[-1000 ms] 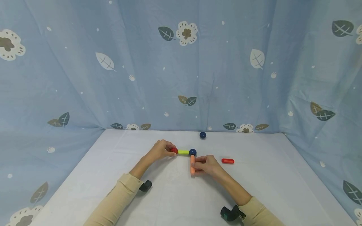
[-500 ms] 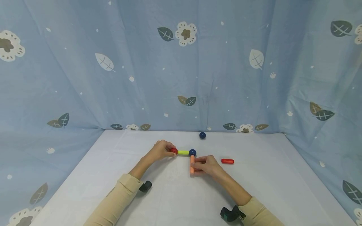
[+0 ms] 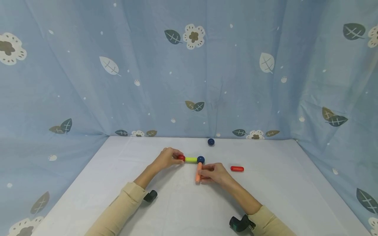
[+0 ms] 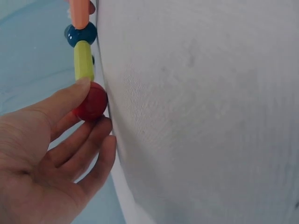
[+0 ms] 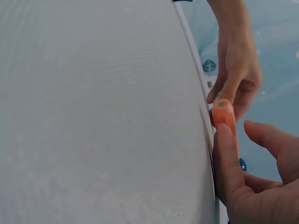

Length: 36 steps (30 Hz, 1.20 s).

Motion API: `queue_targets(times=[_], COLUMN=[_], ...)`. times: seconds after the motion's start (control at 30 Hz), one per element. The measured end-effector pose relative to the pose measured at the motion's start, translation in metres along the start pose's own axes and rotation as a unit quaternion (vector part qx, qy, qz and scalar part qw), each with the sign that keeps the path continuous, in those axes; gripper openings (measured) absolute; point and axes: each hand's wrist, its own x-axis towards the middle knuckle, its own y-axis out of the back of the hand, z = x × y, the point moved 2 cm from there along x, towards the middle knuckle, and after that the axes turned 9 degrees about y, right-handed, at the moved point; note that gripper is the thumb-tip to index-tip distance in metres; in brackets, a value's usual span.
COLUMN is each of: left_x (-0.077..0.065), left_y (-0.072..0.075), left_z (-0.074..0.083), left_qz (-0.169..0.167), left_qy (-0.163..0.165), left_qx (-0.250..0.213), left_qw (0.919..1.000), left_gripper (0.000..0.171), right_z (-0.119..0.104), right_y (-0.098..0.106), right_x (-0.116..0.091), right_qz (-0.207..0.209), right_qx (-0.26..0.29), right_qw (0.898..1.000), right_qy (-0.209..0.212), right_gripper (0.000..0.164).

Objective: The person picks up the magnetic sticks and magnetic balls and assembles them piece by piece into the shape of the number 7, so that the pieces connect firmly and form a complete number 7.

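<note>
My left hand (image 3: 166, 159) holds a red ball (image 4: 95, 101) between thumb and fingers. From this ball a yellow-green magnetic rod (image 3: 191, 159) runs right to a dark blue ball (image 3: 200, 159). An orange magnetic rod (image 3: 198, 175) meets the blue ball and extends toward the near side, its lower end leaning slightly left. My right hand (image 3: 218, 172) grips the orange rod from the right with its fingertips. In the right wrist view, one finger lies along the orange rod (image 5: 223, 114), whose free end shows a grey disc, while another finger stands apart from it.
A second dark blue ball (image 3: 211, 142) rests near the back edge of the white table (image 3: 183, 209). To the right of my right hand lies a red rod (image 3: 237, 168). A blue patterned curtain (image 3: 153, 82) hangs behind the table.
The lower end of the orange rod has swung slightly left under my right hand. My left hand stays on the red ball, and the linked pieces have hardly moved.
</note>
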Motion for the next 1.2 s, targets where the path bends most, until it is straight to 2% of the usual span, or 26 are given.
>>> queue_targets(times=[0.2,0.5,0.7,0.83,0.9,1.0,1.2], left_x=[0.000,-0.005,-0.012,-0.018,-0.021,-0.024,-0.034], left_y=[-0.001,0.001,0.003,0.005,0.007,0.007,-0.002], left_z=[0.000,0.000,0.002,0.005,0.008,0.013,0.023], left_qz=[-0.002,-0.015,0.039,0.073,0.077,0.053,-0.051], left_qy=[-0.001,-0.015,-0.026,-0.037,-0.046,-0.051,-0.058], left_qx=[-0.007,-0.018,0.003,-0.007,-0.025,-0.058,-0.113], left_qw=[1.0000,0.9996,0.9989,0.9966,0.9957,0.9956,0.9906], left_gripper=[0.034,0.046,0.057,0.053,0.048,0.043,0.041], right_z=[0.001,0.003,0.003,0.003,0.002,0.001,0.002], right_y=[0.001,0.002,0.003,0.002,0.002,0.003,0.003], right_x=[0.001,0.002,0.002,0.001,0.001,0.001,0.002], right_qz=[0.002,-0.003,-0.003,-0.002,-0.002,-0.002,-0.006], right_qx=[-0.006,-0.002,0.001,-0.001,0.008,0.019,0.029], right_qw=[1.000,1.000,1.000,1.000,1.000,1.000,1.000], right_qy=[0.004,0.011,0.007,-0.001,-0.005,-0.008,-0.010], right_gripper=[0.050,0.051,0.053,0.055,0.055,0.056,0.056])
